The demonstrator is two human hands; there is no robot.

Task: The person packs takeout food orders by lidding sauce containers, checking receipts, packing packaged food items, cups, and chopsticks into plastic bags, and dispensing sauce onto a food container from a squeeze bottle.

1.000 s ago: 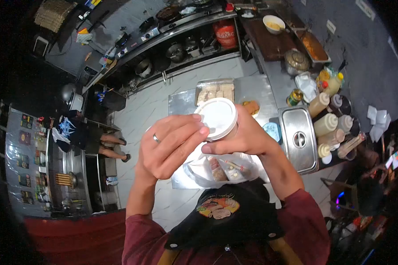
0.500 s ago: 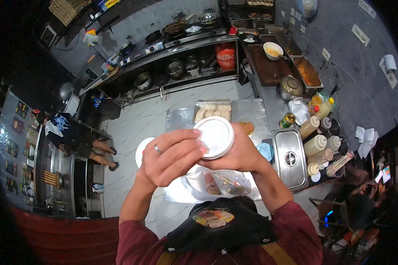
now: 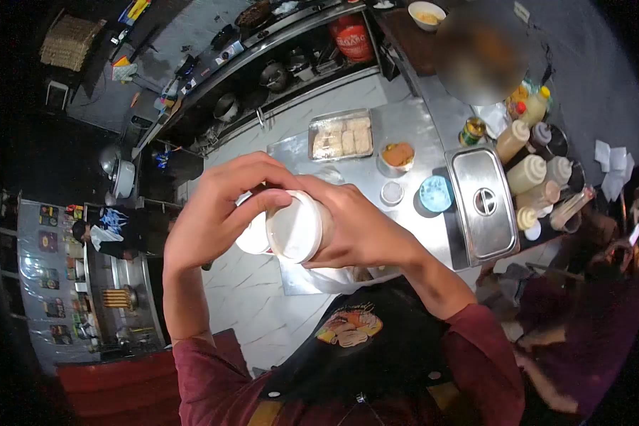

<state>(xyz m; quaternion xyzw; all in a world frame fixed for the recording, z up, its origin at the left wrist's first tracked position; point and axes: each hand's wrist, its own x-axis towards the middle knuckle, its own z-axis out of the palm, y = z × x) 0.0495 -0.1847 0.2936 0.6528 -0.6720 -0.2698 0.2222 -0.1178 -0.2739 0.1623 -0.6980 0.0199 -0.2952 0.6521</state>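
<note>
The lid (image 3: 293, 231) is sitting on the cup (image 3: 326, 228), so the covering is looking done; whether any sealing is remaining, I cannot tell. The cup is tilting inside the right hand (image 3: 358, 224), which is clamping its side. The left hand (image 3: 213, 202) is resting its thumb on the lid, fingers curling beyond, their grip hidden.

Light falls from above, brightest around the white container (image 3: 295, 228), its top nearly washed out. The steel surface (image 3: 422, 128) at one o'clock and the metal lid (image 3: 465, 192) at three throw glare. The pot (image 3: 226, 108) toward eleven sits in shadow. A round patch between one and two is heavily blurred; the person (image 3: 582, 334) at four is dim and smeared. Wide-angle curvature bends the edges, with black corners.
</note>
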